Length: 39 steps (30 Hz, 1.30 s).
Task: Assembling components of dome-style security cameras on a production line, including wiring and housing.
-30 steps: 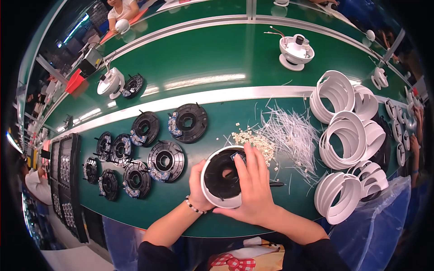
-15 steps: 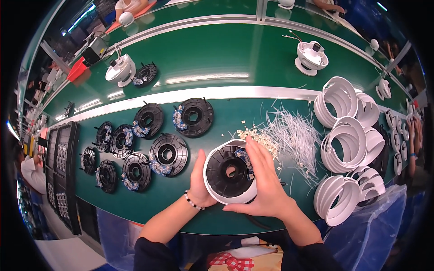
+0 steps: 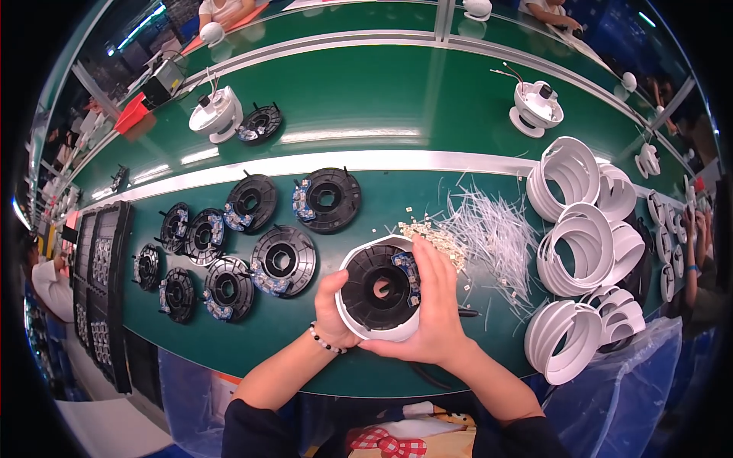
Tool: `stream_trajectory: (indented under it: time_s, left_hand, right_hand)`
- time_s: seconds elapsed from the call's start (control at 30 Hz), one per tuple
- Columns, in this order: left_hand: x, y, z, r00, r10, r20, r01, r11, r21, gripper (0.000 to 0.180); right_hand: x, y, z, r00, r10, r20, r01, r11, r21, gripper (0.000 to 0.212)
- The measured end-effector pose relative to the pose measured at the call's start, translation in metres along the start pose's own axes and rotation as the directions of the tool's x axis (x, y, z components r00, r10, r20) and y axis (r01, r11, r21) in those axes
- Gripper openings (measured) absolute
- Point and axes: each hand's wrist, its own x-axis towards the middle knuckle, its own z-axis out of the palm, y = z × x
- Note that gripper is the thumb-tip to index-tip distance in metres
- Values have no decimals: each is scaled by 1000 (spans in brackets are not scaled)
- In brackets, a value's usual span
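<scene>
Between my two hands, over the front of the green bench, is a round white housing [image 3: 389,330] with a black ribbed disc [image 3: 369,304] seated in its mouth. The disc has a hole in its middle and a curved blue circuit board [image 3: 409,276] along its right side. My left hand [image 3: 333,311] grips the housing's left side, its thumb at the rim. Wrapped round the right side is my right hand [image 3: 429,311], fingers up along the rim and thumb across the front. Behind the right hand a dark cable end [image 3: 469,312] shows.
Several black discs with blue boards [image 3: 283,261] lie to the left, beside a black tray [image 3: 114,298]. Small cream connectors [image 3: 435,238] and white strips [image 3: 492,240] are heaped behind my right hand. White rings [image 3: 565,340] stand stacked at right. White camera-like units [image 3: 537,107] sit on the far belt.
Both hands have moved the housing slightly left, and my left thumb has come up onto its rim. The white units on the far belt have shifted right.
</scene>
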Motion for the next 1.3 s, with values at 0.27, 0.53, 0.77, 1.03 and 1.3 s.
stream_trajectory:
  time_s: [0.27, 0.53, 0.77, 1.03, 1.3]
  left_hand:
    - [2, -1, -6, 995, 56, -86, -60, 998, -35, 68]
    - [13, 16, 14, 995, 61, -81, -53, 994, 96, 54]
    - [96, 55, 51, 984, 83, -160, -25, 940, 339, 44]
    - [273, 64, -6, 901, 219, -375, -82, 934, 349, 47]
    - [318, 88, -11, 648, 745, -158, 77, 142, 987, 36]
  right_hand:
    - [1, 2, 8, 999, -6, -36, 6, 1000, 20, 103]
    - [-5, -1, 0, 980, -112, -162, 112, 994, -7, 92]
    - [-13, -1, -16, 888, -256, -382, 249, 966, -69, 77]
    - [-10, -6, -7, 927, -369, -69, 374, 920, 113, 37]
    - [-5, 0, -11, 932, -332, -146, 351, 926, 139, 28]
